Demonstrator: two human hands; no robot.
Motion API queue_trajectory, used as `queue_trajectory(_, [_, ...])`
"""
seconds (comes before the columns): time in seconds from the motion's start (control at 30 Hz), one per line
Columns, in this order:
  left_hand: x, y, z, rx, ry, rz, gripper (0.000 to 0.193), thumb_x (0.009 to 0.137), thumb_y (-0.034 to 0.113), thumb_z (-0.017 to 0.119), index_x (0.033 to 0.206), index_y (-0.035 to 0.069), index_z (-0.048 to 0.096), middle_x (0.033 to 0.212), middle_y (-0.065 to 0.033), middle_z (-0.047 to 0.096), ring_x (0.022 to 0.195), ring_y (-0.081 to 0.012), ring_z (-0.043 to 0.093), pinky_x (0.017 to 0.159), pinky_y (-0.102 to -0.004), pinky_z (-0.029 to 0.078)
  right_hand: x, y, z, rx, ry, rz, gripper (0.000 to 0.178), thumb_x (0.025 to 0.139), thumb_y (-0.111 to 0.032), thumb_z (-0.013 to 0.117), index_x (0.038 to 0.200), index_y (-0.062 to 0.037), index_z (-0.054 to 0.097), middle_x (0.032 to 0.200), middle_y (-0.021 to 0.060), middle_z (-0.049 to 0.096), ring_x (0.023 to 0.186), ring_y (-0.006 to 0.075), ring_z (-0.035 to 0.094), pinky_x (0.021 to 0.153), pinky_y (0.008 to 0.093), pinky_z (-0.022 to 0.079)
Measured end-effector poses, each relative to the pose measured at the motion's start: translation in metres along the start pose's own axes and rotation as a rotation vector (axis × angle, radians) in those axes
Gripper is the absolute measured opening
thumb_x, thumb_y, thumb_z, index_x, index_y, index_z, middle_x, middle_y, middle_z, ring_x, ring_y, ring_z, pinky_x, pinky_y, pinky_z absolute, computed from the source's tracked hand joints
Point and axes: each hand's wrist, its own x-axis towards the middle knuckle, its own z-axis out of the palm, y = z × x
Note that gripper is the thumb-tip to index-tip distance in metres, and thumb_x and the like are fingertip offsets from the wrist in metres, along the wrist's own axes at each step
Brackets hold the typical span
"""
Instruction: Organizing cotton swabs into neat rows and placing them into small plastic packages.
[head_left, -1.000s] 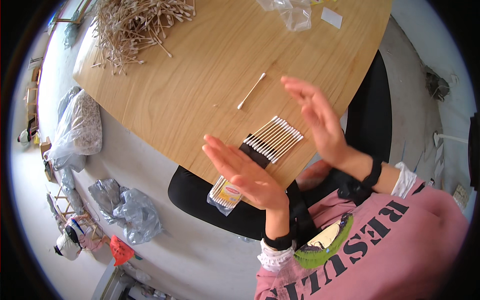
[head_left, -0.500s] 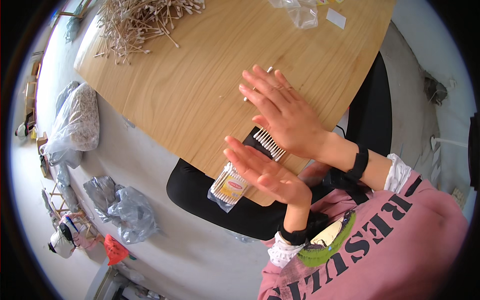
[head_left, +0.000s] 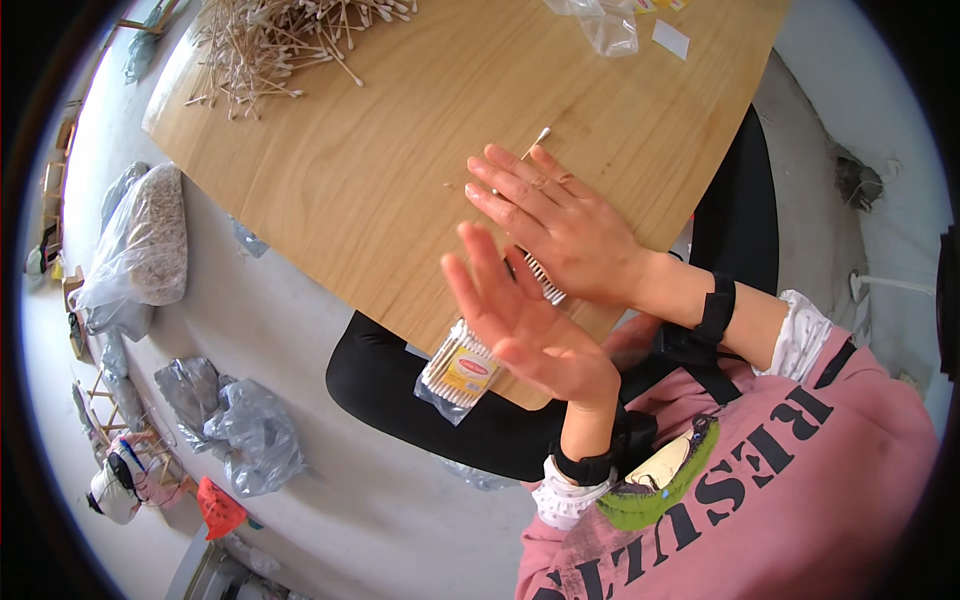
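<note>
My left hand (head_left: 530,325) is raised over the table's near corner, fingers stretched and palm turned up, holding nothing. Just beyond it my right hand (head_left: 575,230) is spread flat, back upward, also with nothing in its grasp. Between and beneath the hands shows part of a row of cotton swabs (head_left: 545,280); the rest is hidden. A single cotton swab (head_left: 541,138) sticks out past my right fingers. Beside my left wrist, a clear packet of cotton swabs (head_left: 462,368) with a yellow and red label lies at the table edge.
A large heap of loose cotton swabs (head_left: 270,50) covers the far left of the wooden table (head_left: 380,180). Clear plastic bags (head_left: 608,30) and a white card (head_left: 670,39) lie at the far right. On the floor stand a filled sack (head_left: 155,240) and grey plastic bags (head_left: 255,430). Another person (head_left: 120,485) is at lower left.
My left hand has risen toward my right hand and now covers more of the swab row. My right hand has shifted slightly down and left. Both stay open.
</note>
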Motion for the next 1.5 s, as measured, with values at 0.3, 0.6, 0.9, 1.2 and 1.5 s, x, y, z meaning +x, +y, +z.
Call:
queue_trajectory(0.3, [0.001,-0.013,0.008,0.021,-0.004,-0.093,0.069,0.107,0.052,0.026,0.155,0.003,0.024,0.160,-0.0191,0.030,0.151,-0.0271,0.025,0.124,-0.0396,0.019,0.002,0.004,-0.006,-0.089,0.083,0.106,0.050,0.094,-0.021,0.059,0.140,-0.0033,0.051,0.152,0.0122,0.045,0.147,0.0273,0.035,0.122,0.0469,0.026])
queue_trajectory(0.6, [0.002,-0.007,0.000,-0.010,0.050,-0.012,0.066,0.108,0.050,0.027,0.154,0.004,0.026,0.160,-0.0186,0.030,0.150,-0.0258,0.027,0.122,-0.0391,0.022,0.002,0.004,0.000,-0.128,0.039,0.077,0.053,0.094,-0.019,0.057,0.144,-0.0048,0.047,0.154,0.0116,0.042,0.148,0.0276,0.034,0.123,0.0475,0.023])
queue_trajectory(0.9, [0.002,-0.014,0.009,0.030,-0.037,-0.095,0.065,0.108,0.049,0.028,0.153,0.002,0.029,0.159,-0.0185,0.032,0.149,-0.0265,0.029,0.121,-0.0395,0.023,0.003,-0.002,0.002,-0.004,0.084,0.111,0.050,0.094,-0.019,0.054,0.141,-0.0021,0.050,0.153,0.0144,0.044,0.147,0.0284,0.035,0.122,0.0475,0.025])
queue_trajectory(1.2, [0.008,-0.014,0.002,-0.051,0.160,-0.036,0.059,0.108,0.046,0.030,0.150,0.004,0.035,0.157,-0.0147,0.036,0.146,-0.0233,0.034,0.121,-0.0370,0.024,0.007,-0.008,0.006,0.082,0.017,0.045,0.049,0.095,-0.016,0.050,0.142,-0.0016,0.049,0.154,0.0113,0.044,0.148,0.0259,0.033,0.122,0.0435,0.026])
queue_trajectory(1.5, [0.021,0.046,-0.041,0.426,0.195,0.266,0.050,0.108,0.032,0.040,0.143,-0.002,0.039,0.146,-0.0208,0.046,0.138,-0.0275,0.043,0.118,-0.0402,0.031,0.010,-0.003,0.007,-0.089,-0.016,-0.075,0.048,0.094,-0.014,0.050,0.141,-0.0021,0.049,0.153,0.0106,0.045,0.148,0.0254,0.034,0.122,0.0433,0.027])
